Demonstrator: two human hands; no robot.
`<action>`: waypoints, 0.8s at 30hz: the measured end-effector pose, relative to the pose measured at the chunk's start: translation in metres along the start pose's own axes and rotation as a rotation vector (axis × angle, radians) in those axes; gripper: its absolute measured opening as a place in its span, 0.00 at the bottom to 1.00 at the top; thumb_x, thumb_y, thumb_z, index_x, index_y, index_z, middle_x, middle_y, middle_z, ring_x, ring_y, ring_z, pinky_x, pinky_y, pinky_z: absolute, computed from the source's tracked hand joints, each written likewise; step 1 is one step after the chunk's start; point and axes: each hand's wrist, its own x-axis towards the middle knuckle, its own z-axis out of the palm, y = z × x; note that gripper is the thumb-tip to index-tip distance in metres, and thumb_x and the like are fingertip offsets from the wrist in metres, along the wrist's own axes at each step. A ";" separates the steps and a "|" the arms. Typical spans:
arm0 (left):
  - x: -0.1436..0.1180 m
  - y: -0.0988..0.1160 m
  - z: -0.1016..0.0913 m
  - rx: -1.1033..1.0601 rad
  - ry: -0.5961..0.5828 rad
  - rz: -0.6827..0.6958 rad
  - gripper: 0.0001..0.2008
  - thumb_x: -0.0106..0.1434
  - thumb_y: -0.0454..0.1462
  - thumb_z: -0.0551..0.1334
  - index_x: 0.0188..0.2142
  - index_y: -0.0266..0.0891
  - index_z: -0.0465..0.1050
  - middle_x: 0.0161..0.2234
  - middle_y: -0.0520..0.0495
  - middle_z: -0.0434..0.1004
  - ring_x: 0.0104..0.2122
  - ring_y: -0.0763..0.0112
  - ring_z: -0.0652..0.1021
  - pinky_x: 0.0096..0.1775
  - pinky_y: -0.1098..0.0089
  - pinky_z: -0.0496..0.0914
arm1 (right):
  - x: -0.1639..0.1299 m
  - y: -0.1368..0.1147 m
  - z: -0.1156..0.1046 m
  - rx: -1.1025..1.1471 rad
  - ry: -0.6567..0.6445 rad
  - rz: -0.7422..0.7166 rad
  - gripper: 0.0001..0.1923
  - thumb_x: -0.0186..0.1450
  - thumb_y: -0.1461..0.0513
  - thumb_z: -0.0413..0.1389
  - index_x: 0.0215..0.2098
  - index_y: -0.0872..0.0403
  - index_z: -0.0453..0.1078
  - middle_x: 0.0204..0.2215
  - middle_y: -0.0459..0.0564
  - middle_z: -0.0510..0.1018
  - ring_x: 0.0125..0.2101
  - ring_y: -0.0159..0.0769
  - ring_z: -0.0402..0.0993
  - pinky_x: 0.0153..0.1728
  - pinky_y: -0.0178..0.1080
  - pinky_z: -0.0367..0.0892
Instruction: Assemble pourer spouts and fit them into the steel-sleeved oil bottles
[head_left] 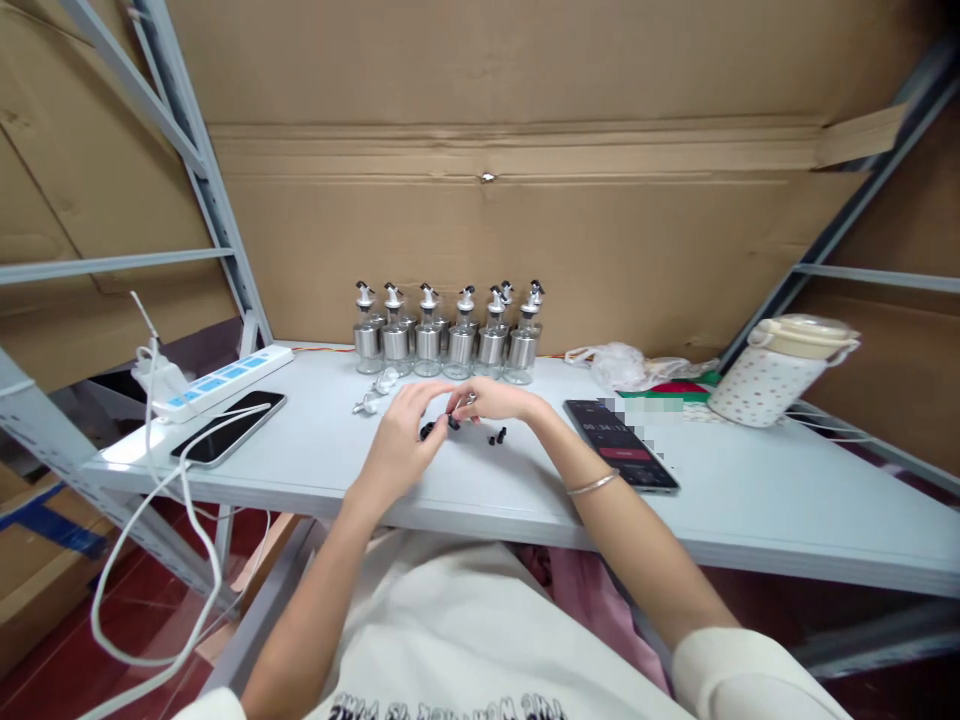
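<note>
Both hands (450,415) pinching small black part (452,422), bottles (446,340) behind, phone (621,444) right, loose caps (496,437) beside

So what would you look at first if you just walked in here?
Probably the two hands, left hand and right hand, meeting over small black parts in the middle of the white table. Behind them stands a row of shiny glass bottles against the cardboard wall, with a dotted jug on the right.
</note>
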 end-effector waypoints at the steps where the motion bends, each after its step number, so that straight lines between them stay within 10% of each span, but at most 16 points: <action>1: 0.000 -0.016 0.010 0.042 0.017 -0.065 0.14 0.62 0.31 0.56 0.48 0.39 0.67 0.47 0.42 0.74 0.48 0.63 0.73 0.49 0.61 0.70 | -0.002 0.000 -0.002 0.075 0.007 0.001 0.11 0.55 0.62 0.57 0.35 0.60 0.74 0.23 0.45 0.72 0.20 0.26 0.63 0.26 0.34 0.59; 8: -0.022 -0.021 0.025 0.127 0.169 0.071 0.16 0.63 0.33 0.57 0.52 0.40 0.63 0.48 0.41 0.71 0.50 0.63 0.71 0.50 0.60 0.68 | -0.012 -0.008 -0.006 0.452 -0.042 -0.084 0.19 0.55 0.54 0.60 0.39 0.59 0.71 0.25 0.45 0.71 0.22 0.25 0.60 0.25 0.34 0.56; 11: -0.031 0.003 0.032 0.012 0.298 0.379 0.11 0.61 0.27 0.53 0.41 0.39 0.66 0.34 0.46 0.73 0.36 0.69 0.73 0.38 0.67 0.70 | -0.012 -0.012 -0.004 0.234 -0.041 -0.022 0.15 0.58 0.55 0.57 0.37 0.58 0.71 0.27 0.47 0.73 0.22 0.26 0.60 0.26 0.34 0.58; 14: -0.046 0.018 0.055 -0.151 0.182 0.745 0.08 0.61 0.29 0.49 0.34 0.37 0.66 0.24 0.49 0.71 0.24 0.73 0.69 0.25 0.72 0.64 | -0.008 -0.014 0.002 -0.069 -0.003 0.012 0.10 0.59 0.58 0.57 0.35 0.57 0.72 0.29 0.49 0.75 0.25 0.29 0.65 0.29 0.34 0.59; 24: -0.136 -0.018 0.103 0.017 -0.240 0.538 0.11 0.61 0.34 0.49 0.24 0.40 0.63 0.18 0.51 0.64 0.19 0.71 0.65 0.21 0.69 0.59 | -0.018 -0.008 0.001 -0.198 0.160 0.065 0.25 0.63 0.44 0.49 0.44 0.56 0.67 0.38 0.54 0.76 0.36 0.39 0.71 0.36 0.37 0.63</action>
